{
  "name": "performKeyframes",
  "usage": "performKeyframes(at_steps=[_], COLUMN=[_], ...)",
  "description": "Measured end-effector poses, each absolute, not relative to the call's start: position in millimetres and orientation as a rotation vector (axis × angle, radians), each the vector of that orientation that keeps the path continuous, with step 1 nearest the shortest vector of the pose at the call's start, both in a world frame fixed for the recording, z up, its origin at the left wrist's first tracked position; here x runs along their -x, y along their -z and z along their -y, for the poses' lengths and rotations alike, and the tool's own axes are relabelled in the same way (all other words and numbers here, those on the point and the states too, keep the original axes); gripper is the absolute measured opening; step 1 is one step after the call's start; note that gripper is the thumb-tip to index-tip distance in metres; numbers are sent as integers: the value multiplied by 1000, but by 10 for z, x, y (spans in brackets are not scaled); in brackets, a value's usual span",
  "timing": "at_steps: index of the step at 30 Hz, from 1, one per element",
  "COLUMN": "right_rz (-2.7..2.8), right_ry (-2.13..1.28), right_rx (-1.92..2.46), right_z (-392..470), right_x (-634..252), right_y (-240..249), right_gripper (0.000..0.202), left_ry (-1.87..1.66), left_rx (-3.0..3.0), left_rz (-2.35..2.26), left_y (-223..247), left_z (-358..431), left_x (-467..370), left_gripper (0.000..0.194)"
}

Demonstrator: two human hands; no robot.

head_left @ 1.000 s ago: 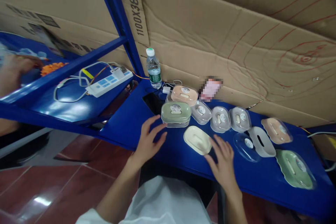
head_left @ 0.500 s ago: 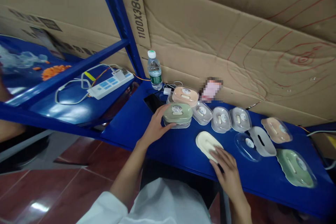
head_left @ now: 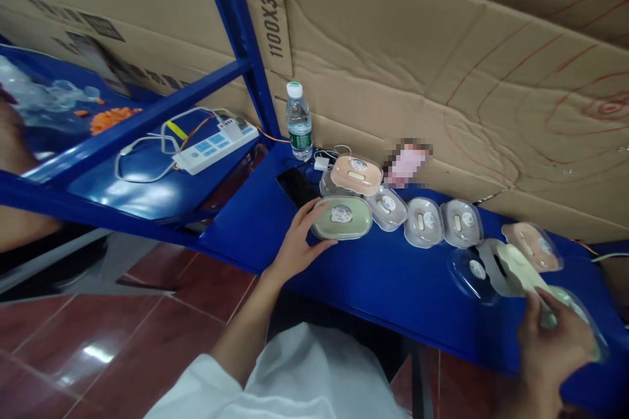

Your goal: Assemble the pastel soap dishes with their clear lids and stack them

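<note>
My left hand (head_left: 301, 239) grips the near left edge of a green oval dish with a clear lid (head_left: 343, 218) and a round sticker, thumb along the front. My right hand (head_left: 555, 334), slightly blurred, pinches the near end of a cream oval piece (head_left: 521, 267). That piece is raised and tilted, partly covering a grey dish with a slot (head_left: 494, 268). A loose clear lid (head_left: 472, 277) lies just left of the grey dish. Behind my right hand, another green dish (head_left: 572, 301) is partly hidden.
Several lidded grey dishes (head_left: 423, 222) stand in a row. One peach dish (head_left: 356, 174) sits at the back, another peach dish (head_left: 533, 245) at the right. A water bottle (head_left: 299, 123), dark phone (head_left: 296, 186) and power strip (head_left: 216, 147) lie left. Cardboard (head_left: 393, 65) rises behind the blue table.
My right hand has carried the cream piece up off the table and rightward to the grey slotted dish. The green dish in my left hand has tipped slightly. The whole view has shifted a little.
</note>
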State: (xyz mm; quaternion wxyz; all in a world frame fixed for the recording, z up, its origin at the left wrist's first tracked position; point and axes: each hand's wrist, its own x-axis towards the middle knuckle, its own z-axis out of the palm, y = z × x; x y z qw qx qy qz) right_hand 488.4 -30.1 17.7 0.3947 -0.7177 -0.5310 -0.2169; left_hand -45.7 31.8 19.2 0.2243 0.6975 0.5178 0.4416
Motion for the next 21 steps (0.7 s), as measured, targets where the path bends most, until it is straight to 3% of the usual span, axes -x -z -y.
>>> performKeyframes(at_steps=[4,8,11,14,21], right_rz=[1484,1626,1984,2351,2293], right_ry=[505,446,-49,-317,-515], right_rx=[1837,1686,1403,1213,1155], right_z=[-48,58,331,481,375], right_x=[-4987,-4362,-3554,-2905,-2789], right_y=[-100,-252,-351,-318,-242], right_gripper=[54,52,59,76,65], left_ry=[-1227,-1184,-1083,-1003,-959], left_rx=[-1912,-1900,-1897,-1898,-1933], left_rz=[-1463,-1387,-1285,-1171,-1114], left_y=[-301,-306,-214,-108,7], left_z=[-45,228,351,416,428], left_x=[432,335,171,5,-124], left_gripper=[71,74,74,73,90])
